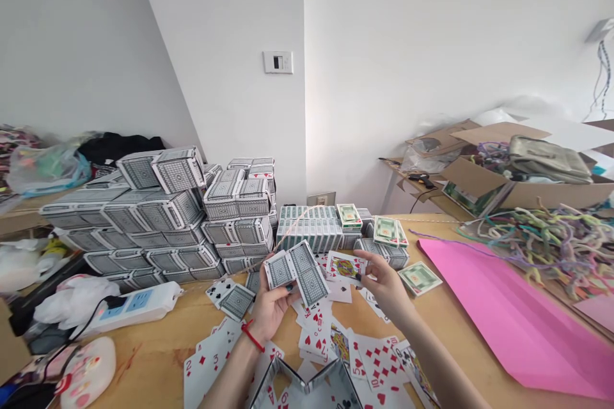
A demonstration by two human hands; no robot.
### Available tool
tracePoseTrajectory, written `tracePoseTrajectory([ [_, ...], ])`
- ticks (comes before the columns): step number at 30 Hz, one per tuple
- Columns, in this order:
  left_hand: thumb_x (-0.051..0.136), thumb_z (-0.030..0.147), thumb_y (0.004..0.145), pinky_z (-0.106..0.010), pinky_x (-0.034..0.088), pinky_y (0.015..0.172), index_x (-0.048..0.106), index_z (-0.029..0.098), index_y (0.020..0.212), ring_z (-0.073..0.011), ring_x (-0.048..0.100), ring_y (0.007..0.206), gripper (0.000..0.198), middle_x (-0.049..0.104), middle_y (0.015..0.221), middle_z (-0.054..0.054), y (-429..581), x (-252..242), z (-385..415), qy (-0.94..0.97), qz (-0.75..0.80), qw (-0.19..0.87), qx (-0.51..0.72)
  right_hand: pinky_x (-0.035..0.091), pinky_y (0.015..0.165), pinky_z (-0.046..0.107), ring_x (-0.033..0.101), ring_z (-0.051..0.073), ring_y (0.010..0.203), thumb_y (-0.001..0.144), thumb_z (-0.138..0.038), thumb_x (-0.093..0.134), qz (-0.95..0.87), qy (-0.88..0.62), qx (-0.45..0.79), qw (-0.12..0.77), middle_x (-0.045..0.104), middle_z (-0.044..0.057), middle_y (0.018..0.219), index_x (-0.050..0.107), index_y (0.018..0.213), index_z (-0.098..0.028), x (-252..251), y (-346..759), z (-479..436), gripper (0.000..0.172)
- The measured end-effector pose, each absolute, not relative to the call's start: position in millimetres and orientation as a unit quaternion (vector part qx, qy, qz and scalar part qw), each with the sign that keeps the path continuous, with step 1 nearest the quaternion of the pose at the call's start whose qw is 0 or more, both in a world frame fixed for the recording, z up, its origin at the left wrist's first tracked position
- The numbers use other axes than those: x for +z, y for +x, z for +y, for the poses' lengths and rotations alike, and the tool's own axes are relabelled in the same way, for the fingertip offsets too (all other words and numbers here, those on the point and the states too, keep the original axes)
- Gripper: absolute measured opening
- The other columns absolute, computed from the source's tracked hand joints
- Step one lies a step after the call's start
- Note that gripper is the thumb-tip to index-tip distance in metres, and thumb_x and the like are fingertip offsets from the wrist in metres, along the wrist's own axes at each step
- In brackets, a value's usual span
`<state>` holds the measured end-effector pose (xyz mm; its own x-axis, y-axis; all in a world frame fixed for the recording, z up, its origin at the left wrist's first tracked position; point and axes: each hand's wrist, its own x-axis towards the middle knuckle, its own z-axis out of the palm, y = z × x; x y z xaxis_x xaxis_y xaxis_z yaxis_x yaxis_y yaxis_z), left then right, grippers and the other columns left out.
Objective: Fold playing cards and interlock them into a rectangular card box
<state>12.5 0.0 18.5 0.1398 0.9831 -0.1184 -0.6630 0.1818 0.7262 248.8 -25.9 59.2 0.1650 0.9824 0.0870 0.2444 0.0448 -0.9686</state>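
My left hand (274,307), with a red string bracelet at the wrist, grips grey-backed playing cards (311,275) set at an angle to each other; whether they are joined is unclear. Between the thumb and fingers of my right hand (381,282) is a red-suited face card (341,266), face toward me, just right of those cards. Loose playing cards (314,339) lie scattered under both hands, some face up and some face down. Close to me, at the bottom edge, stands an angular frame of folded cards (307,388), partly cut off.
Blocks built from grey-backed cards (158,211) are stacked at left and centre. Green card decks (389,230) sit at the right. A pink sheet (508,313) covers the table's right side, beside tangled yarn (542,243). A white power strip (134,308) lies at left.
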Motion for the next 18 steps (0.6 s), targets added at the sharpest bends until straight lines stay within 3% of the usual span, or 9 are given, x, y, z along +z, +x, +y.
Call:
tracePoseTrajectory([
  [4, 0.057, -0.002, 0.056, -0.031, 0.055, 0.061, 0.046, 0.031, 0.118, -0.0166, 0.064, 0.071, 0.071, 0.065, 0.102, -0.002, 13, 18, 0, 0.269, 0.309, 0.705, 0.579, 0.047, 0.06, 0.026, 0.053, 0.013, 0.061, 0.067, -0.02, 0.048, -0.526, -0.565, 0.395, 0.498, 0.044, -0.004, 0.062, 0.054, 0.113, -0.019, 76, 250, -32, 0.046],
  [11, 0.058, -0.003, 0.053, -0.03, 0.055, 0.06, 0.048, 0.031, 0.116, -0.015, 0.064, 0.067, 0.072, 0.066, 0.1, 0.0, 12, 18, 0, 0.265, 0.316, 0.7, 0.584, 0.05, 0.062, 0.027, 0.052, 0.014, 0.068, 0.067, -0.022, 0.05, -0.565, -0.554, 0.387, 0.473, 0.049, 0.0, 0.073, 0.056, 0.108, -0.022, 71, 249, -31, 0.042],
  [18, 0.058, -0.005, 0.053, -0.029, 0.055, 0.057, 0.049, 0.034, 0.112, -0.0155, 0.064, 0.066, 0.072, 0.067, 0.1, 0.002, 11, 15, 1, 0.254, 0.325, 0.693, 0.591, 0.047, 0.054, 0.024, 0.051, 0.012, 0.057, 0.067, -0.02, 0.051, -0.533, -0.561, 0.389, 0.5, 0.042, -0.005, 0.061, 0.055, 0.107, -0.021, 80, 249, -33, 0.04],
])
